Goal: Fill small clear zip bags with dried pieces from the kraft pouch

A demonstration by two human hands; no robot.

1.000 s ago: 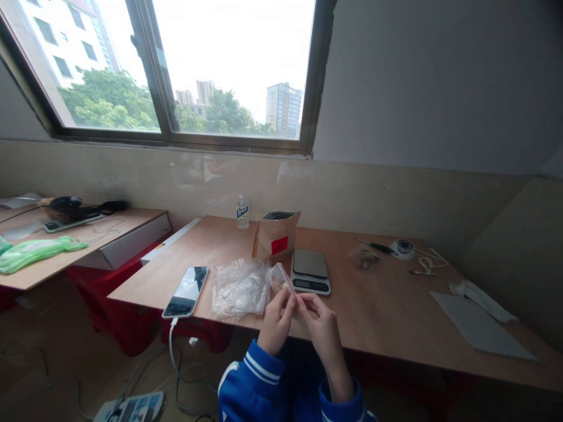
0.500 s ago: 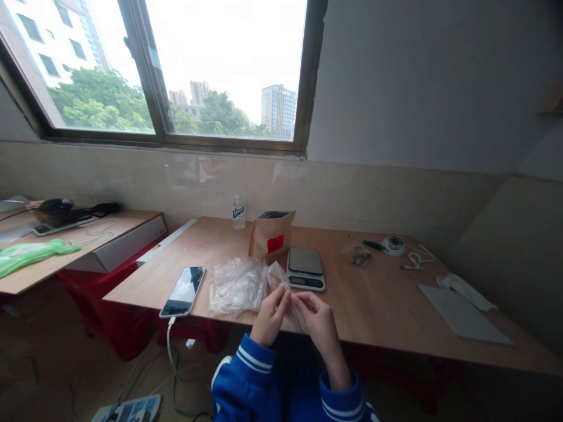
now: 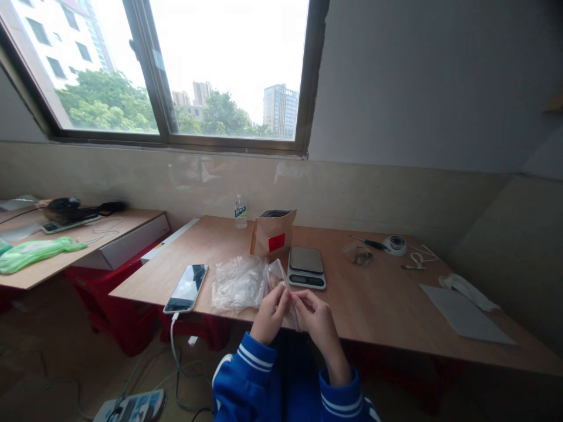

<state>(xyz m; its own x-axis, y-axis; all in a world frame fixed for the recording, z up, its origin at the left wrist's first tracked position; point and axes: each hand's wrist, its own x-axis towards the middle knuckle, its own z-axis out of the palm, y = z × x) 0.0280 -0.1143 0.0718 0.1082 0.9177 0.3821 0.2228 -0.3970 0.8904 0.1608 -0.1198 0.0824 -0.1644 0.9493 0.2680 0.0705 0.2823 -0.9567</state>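
Between my hands is a small clear zip bag [image 3: 275, 271] with a red-edged seal and something brownish inside. My left hand [image 3: 270, 313] pinches the seal edge, and my right hand [image 3: 317, 321] pinches it just beside, fingertips almost touching. Left of the hands lies a heap of clear plastic bags [image 3: 237, 283]. A digital kitchen scale [image 3: 306, 261] with nothing on its plate sits just beyond my right hand. Behind the heap stands an open brown paper pouch [image 3: 273, 230] with a red label.
A phone [image 3: 186, 287] on a charging cable lies at the left edge. A bottle [image 3: 240, 212] stands at the back. Further right are another filled clear bag [image 3: 361, 255], a screwdriver [image 3: 373, 244], a dome camera [image 3: 394, 245] and a white sheet [image 3: 465, 313].
The view has shifted slightly. Both hands keep their pinch on the zip bag, whose red seal edge now shows more plainly below the fingers.
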